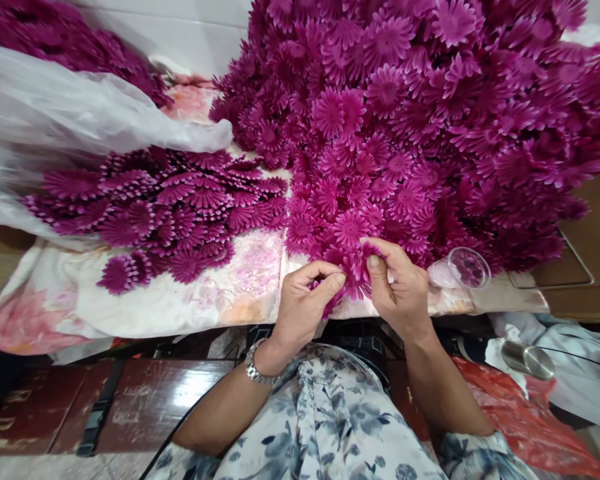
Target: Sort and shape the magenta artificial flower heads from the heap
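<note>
My left hand (pixel 304 301), with a metal watch on the wrist, is closed with thumb and forefinger pinched around magenta artificial flower petals (pixel 333 307). Just to its right, my right hand (pixel 401 293) pinches the edge of a magenta petal piece (pixel 368 252) between thumb and forefinger. More magenta petals (pixel 355 283) show in the gap between both hands; I cannot tell which hand they belong to. Right behind my fingers rises a large heap of fluffy magenta flowers (pixel 390 133). Stacked flat petal layers (pixel 180 200) lie on the cloth to the left.
A clear plastic cup (pixel 470 268) lies beside my right hand at the heap's edge. White plastic sheeting (pixel 80 100) covers part of the left side. The floral cloth (pixel 60 293) ends near my lap. A metal cylinder (pixel 528 360) and red plastic bag (pixel 525 420) sit lower right.
</note>
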The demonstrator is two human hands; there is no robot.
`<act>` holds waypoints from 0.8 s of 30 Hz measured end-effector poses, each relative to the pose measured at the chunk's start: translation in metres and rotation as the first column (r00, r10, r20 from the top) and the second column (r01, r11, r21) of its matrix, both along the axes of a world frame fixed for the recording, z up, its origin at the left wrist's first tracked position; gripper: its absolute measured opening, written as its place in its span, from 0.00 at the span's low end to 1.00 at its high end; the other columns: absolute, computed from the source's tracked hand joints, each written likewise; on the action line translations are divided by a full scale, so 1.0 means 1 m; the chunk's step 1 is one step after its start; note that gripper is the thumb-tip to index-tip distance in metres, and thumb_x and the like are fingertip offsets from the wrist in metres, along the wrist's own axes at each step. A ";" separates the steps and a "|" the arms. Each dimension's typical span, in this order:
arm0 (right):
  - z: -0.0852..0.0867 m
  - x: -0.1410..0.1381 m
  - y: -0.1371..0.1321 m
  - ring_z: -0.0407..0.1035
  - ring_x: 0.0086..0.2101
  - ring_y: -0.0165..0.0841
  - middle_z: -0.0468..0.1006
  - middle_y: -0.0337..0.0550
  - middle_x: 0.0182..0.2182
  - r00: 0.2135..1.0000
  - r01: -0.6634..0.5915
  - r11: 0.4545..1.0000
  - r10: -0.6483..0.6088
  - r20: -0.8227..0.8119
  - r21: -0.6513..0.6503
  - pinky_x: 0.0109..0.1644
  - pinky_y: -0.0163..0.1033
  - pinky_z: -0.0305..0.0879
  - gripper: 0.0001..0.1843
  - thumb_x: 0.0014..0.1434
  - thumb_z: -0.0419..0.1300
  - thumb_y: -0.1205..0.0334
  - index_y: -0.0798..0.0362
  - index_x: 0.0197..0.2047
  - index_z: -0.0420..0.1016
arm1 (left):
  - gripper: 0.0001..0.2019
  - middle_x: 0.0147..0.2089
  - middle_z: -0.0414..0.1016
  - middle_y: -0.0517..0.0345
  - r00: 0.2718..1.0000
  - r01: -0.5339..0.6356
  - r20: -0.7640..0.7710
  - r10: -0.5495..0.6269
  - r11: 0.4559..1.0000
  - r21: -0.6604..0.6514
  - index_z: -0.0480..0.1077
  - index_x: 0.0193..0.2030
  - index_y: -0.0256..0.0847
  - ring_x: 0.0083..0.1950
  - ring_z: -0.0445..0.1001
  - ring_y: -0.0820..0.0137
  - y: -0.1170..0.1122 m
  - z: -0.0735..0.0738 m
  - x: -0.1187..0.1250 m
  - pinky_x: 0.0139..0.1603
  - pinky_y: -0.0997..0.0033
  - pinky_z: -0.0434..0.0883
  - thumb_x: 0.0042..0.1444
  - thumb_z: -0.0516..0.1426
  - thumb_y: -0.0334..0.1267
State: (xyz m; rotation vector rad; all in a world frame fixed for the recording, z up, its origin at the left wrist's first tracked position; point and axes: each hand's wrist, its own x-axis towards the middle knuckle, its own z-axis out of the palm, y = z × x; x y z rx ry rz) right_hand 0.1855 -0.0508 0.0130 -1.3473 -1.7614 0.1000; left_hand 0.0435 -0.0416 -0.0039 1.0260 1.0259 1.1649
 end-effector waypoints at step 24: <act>0.025 0.012 0.056 0.71 0.37 0.36 0.78 0.44 0.36 0.998 0.049 0.999 -0.049 0.025 -0.011 0.44 0.45 0.68 0.08 0.60 0.55 0.63 0.51 0.41 0.74 | 0.13 0.25 0.72 0.60 0.909 -0.025 0.381 0.166 0.937 -0.348 0.72 0.33 0.37 0.23 0.68 0.76 0.006 0.002 -0.013 0.22 0.77 0.64 0.47 0.62 0.46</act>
